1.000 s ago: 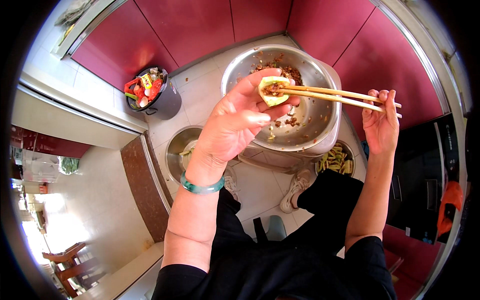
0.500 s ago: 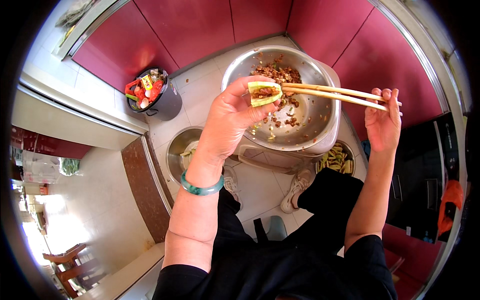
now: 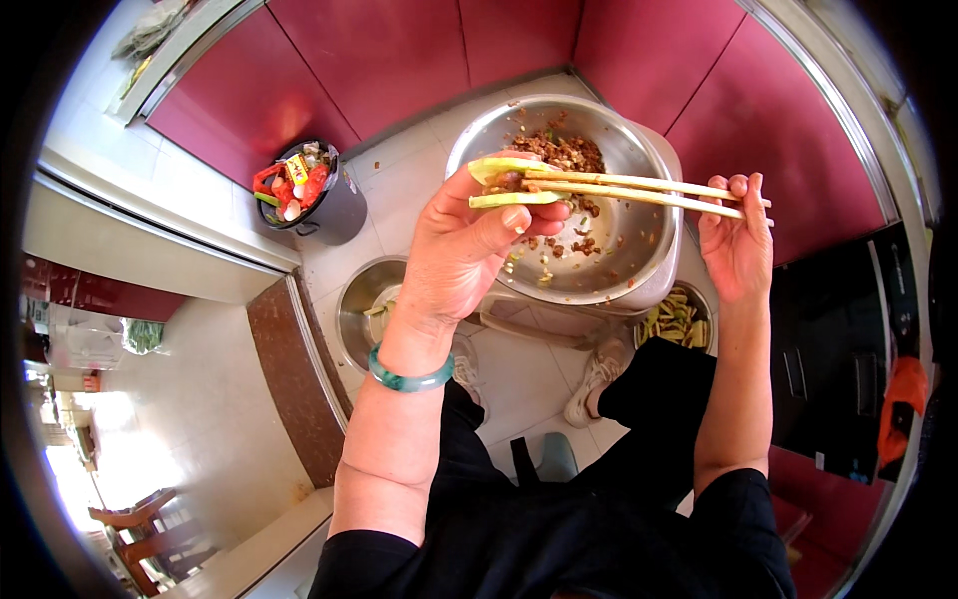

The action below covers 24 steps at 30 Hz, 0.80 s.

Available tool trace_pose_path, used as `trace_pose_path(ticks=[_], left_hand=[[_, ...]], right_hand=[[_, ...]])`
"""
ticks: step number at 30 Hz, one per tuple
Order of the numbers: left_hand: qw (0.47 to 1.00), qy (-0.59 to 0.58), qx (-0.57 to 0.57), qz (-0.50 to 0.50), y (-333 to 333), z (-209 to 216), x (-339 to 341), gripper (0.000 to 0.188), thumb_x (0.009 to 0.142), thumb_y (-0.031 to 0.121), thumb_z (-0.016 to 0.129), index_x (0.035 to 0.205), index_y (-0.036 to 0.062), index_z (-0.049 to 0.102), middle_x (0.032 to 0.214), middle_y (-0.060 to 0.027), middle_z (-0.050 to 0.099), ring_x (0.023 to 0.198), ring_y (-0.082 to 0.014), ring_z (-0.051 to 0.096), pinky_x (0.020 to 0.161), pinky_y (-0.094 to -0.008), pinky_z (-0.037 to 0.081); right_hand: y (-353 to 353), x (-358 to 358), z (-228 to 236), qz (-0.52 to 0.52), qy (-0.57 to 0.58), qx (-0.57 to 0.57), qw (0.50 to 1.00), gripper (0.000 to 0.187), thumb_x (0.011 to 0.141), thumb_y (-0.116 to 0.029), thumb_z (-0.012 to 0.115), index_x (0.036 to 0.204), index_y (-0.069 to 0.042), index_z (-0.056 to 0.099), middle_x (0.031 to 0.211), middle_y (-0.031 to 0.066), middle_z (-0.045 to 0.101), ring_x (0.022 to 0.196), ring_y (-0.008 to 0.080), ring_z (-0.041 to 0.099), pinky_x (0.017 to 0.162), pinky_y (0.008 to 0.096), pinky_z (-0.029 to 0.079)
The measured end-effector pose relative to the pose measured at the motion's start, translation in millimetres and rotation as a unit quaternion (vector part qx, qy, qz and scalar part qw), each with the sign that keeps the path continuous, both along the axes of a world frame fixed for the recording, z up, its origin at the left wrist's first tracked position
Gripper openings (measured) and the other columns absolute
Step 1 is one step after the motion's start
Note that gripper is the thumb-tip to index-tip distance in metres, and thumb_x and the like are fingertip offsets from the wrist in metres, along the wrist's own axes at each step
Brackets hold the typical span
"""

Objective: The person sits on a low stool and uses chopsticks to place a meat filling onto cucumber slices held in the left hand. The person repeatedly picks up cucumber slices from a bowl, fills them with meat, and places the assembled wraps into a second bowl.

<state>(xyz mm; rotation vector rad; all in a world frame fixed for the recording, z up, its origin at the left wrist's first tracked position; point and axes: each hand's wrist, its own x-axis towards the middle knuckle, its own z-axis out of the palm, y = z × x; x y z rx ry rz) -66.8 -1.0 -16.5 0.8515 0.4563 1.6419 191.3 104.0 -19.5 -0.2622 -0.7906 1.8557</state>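
In the head view, the left hand [image 3: 449, 240] grips a pale green vegetable piece [image 3: 499, 201] between thumb and fingers; the vegetable piece is split, its two sides standing apart like an open mouth toward the right, with some brown filling between them; it is above the left part of a large metal bowl [image 3: 644, 245]; the right hand [image 3: 736, 245] is closed around the rear ends of a pair of chopsticks [image 3: 639, 189], which lie nearly level across the bowl, their tips at the gap in the vegetable piece; brown mince [image 3: 569, 152] is heaped at the far side of the bowl, with loose bits scattered nearer; the bowl sits on a pale stand [image 3: 659, 292]; a green bracelet [image 3: 411, 381] circles the left wrist; on the floor to the left is a smaller metal bowl [image 3: 349, 317] with a few pale pieces inside; to the right, near the person's knee, another bowl holds many cut green pieces [image 3: 675, 321]; a dark bin [image 3: 341, 215], filled with red and other coloured waste, stands by the red cupboards [image 3: 369, 60]
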Motion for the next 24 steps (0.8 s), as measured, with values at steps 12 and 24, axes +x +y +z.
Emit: trace_pose_path(ticks=[12, 24], left_hand=[[0.999, -0.029, 0.021, 0.005, -1, 3, 0, 0.045, 0.079, 0.01, 0.066, 0.12, 0.0021, 0.048, 0.108, -0.0165, 0.058, 0.092, -0.0254, 0.061, 0.079, -0.0343, 0.054], [0.971, 0.212, -0.001, 0.113, 1, -3, -8, 0.034, 0.079, 0.001, 0.064, 0.112, 0.0029, 0.056, 0.1, -0.0056, 0.061, 0.088, -0.0142, 0.059, 0.076, -0.0262, 0.05]], right_hand=[[-1, -5, -1, -0.019, 0.003, -0.007, 1.0, 0.028, 0.096, -0.029, 0.038, 0.083, -0.007, 0.05, 0.088, 0.0087, 0.054, 0.078, 0.0155, 0.059, 0.07, 0.0252, 0.055], [0, -3, 5, -0.021, -0.028, 0.05, 0.998, 0.03, 0.096, -0.03, 0.037, 0.084, -0.006, 0.049, 0.091, 0.0105, 0.053, 0.081, 0.0171, 0.057, 0.071, 0.0269, 0.054]])
